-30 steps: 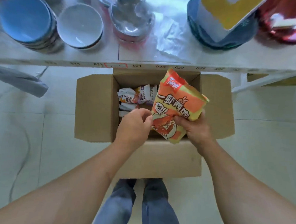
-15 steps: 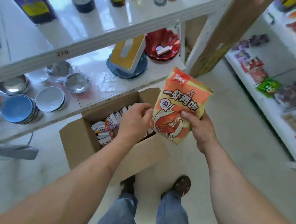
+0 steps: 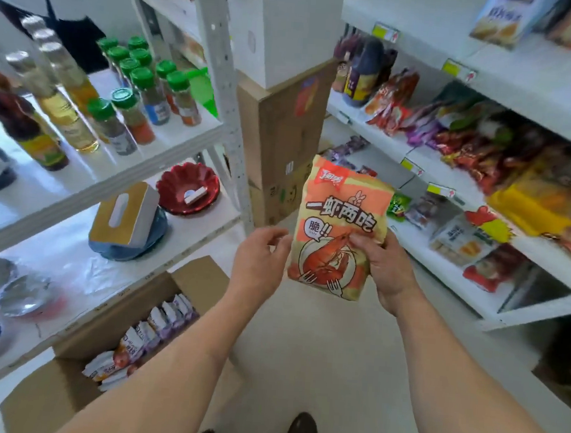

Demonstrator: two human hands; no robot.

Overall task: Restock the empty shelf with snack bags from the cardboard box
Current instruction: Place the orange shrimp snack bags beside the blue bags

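Right hand (image 3: 386, 274) gripping upright orange-and-yellow shrimp-print snack bag (image 3: 339, 230), left hand (image 3: 260, 262) half-open, empty, beside its edge.

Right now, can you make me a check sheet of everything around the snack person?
Surface: pale floor, bare between the shelves.
Job's things: shrimp snack bag held upright; open cardboard box with small packets left inside.
Clutter: green-capped jars, red bowl, stacked cartons.
Hands: right hand grips the bag; left hand open beside it.
Cables: nothing seen.
Surroundings: snack shelves on the right.
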